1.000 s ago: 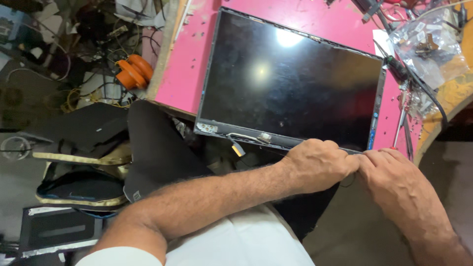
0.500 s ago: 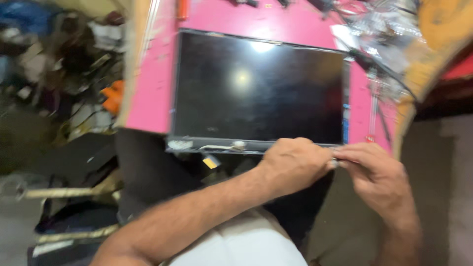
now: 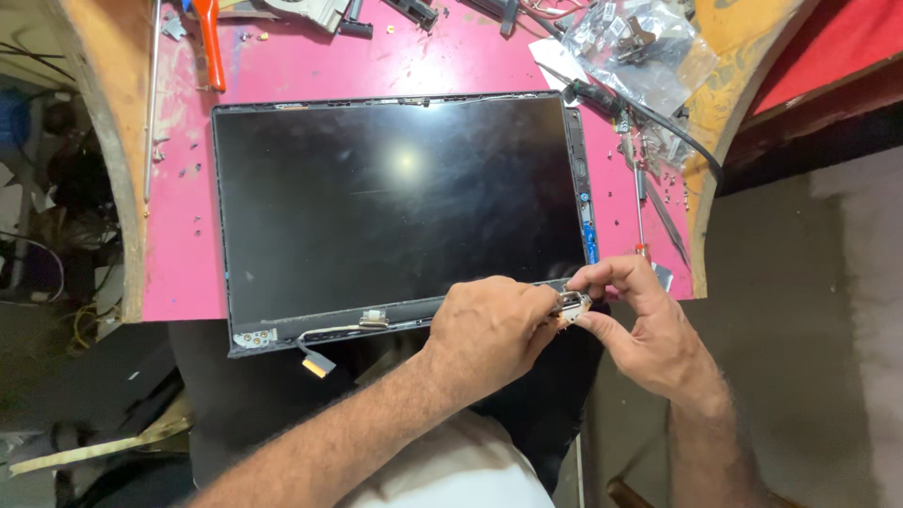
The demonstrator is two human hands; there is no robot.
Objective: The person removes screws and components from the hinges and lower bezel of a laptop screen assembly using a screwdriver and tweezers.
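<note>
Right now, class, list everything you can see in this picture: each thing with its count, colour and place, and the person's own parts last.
laptop screen panel: one, black, flat on the table, near edge overhanging it
metal hinge: one, silver, at the panel's near right corner, between both hands
ribbon cable: one, dark with an orange tip, hanging from the panel's near edge
table: one, pink top with a wooden rim
red-handled tool: one, far left of the table
plastic bag of parts: one, clear, far right
black cable: one, right of the panel
screwdriver: one, thin, right of the panel
left hand: one, on the panel's near right corner
right hand: one, fingers pinching the hinge
</note>
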